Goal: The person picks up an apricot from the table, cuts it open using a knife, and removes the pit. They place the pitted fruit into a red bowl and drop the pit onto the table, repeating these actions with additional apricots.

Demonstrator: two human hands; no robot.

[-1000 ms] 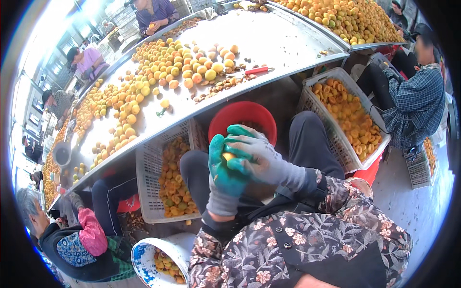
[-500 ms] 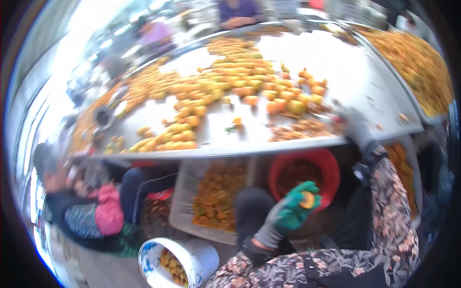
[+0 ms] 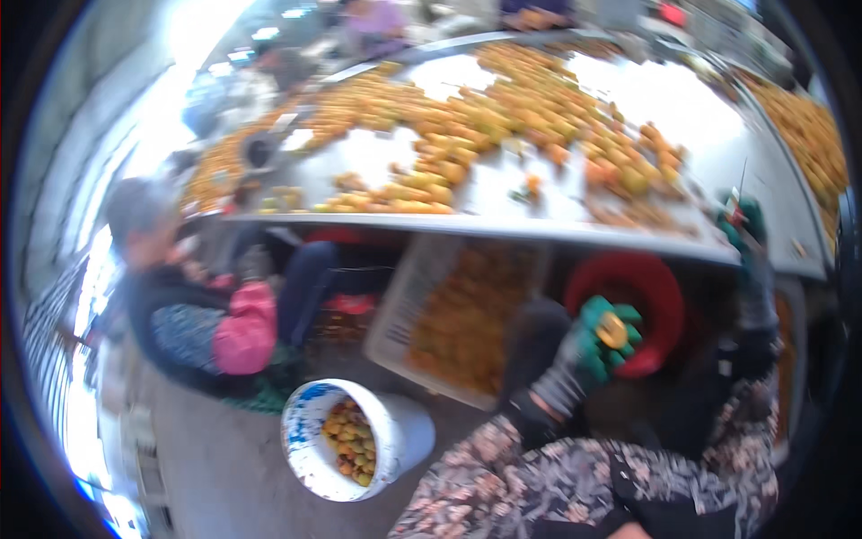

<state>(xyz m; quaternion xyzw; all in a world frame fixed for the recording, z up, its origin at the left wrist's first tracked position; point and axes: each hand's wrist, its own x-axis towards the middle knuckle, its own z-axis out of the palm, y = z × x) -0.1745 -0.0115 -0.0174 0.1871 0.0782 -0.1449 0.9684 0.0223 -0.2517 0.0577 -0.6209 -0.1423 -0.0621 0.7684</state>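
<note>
My left hand (image 3: 593,355), in a green-palmed grey glove, holds a round yellow-orange fruit (image 3: 612,331) with a smooth pale face, in front of the red tub (image 3: 669,337). My right hand (image 3: 743,229), gloved the same way, is at the right part of the metal table's front edge. It grips a small tool (image 3: 736,214) with a red part and a thin pointed end sticking up, perhaps a knife; blur hides its exact kind. Left of this hand, brownish scraps (image 3: 637,214) lie along the table edge.
Many orange-yellow fruits (image 3: 431,175) cover the metal table (image 3: 745,153). Below stands a pale crate (image 3: 391,314) of orange pieces. A white bucket (image 3: 409,436) with fruit is on the floor. Another person (image 3: 193,296) sits at the left; more people are across the table.
The view has swung left, so the table and bucket appear farther right. My left hand still holds the fruit, its pale face turned more toward me. My right hand's tool shows more clearly.
</note>
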